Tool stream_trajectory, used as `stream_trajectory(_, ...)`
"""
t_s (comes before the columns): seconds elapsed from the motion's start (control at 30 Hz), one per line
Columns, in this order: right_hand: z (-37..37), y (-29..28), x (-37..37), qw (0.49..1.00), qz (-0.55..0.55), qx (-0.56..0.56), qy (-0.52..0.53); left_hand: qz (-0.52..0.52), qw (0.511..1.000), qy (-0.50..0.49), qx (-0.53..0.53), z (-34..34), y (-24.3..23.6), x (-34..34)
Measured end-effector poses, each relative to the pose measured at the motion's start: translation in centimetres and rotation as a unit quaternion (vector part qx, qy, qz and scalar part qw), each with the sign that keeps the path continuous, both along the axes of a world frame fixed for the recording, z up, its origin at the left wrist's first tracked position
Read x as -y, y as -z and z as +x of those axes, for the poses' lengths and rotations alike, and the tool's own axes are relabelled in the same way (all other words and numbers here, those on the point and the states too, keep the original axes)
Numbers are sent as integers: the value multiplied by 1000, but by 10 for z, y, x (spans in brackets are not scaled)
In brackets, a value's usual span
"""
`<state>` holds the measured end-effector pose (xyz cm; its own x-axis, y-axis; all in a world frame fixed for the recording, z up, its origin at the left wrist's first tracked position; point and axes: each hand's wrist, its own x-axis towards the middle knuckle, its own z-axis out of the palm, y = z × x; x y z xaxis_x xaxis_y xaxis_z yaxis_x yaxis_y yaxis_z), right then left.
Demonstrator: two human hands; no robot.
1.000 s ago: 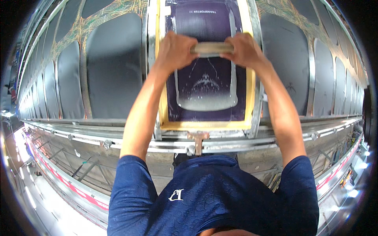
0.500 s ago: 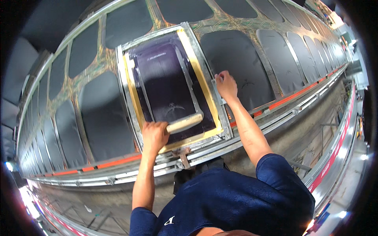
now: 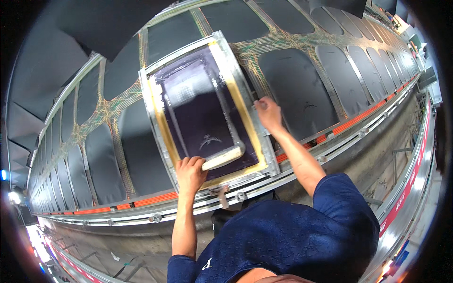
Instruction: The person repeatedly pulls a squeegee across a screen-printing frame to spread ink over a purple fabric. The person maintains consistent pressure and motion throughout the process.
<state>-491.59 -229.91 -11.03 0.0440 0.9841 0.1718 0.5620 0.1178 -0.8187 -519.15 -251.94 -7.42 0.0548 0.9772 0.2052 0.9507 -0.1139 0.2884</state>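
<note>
My left hand [image 3: 191,177] is closed on the near end of a pale squeegee [image 3: 223,157], which lies across the lower part of a purple screen [image 3: 193,115]. The screen has yellow tape inside a metal frame [image 3: 155,118], with pale streaks of wet material and a small pale mark showing. My right hand [image 3: 267,114] is curled at the right rail of that frame, its fingertips against it.
A long bench carries rows of dark rounded panels [image 3: 297,89] on both sides of the screen, with coloured streaks between them. A metal rail [image 3: 155,218] runs along the near edge. Dark sheets [image 3: 99,23] hang at upper left; a railing [image 3: 408,184] stands at right.
The squeegee has come down to the screen's lower part. My right hand has left it for the frame's right side, while my left still holds it. The view has tilted and shifted.
</note>
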Motion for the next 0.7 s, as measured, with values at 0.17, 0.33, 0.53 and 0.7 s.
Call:
stream_trajectory(0.17, -176, 47, 76, 993, -53, -103, -17, -46, 997, 5, -61, -173, 9, 70)
stream_trajectory(0.33, -232, 52, 91, 997, -21, -70, -20, -33, 997, 31, -68, -230, -5, 106)
stream_trajectory(0.53, -240, 48, 97, 999, -43, -19, -10, -27, 996, 60, -55, -226, 10, 172)
stream_trajectory(0.7, -242, 61, 92, 997, -73, 18, -18, 2, 996, 54, -70, -233, 34, 171)
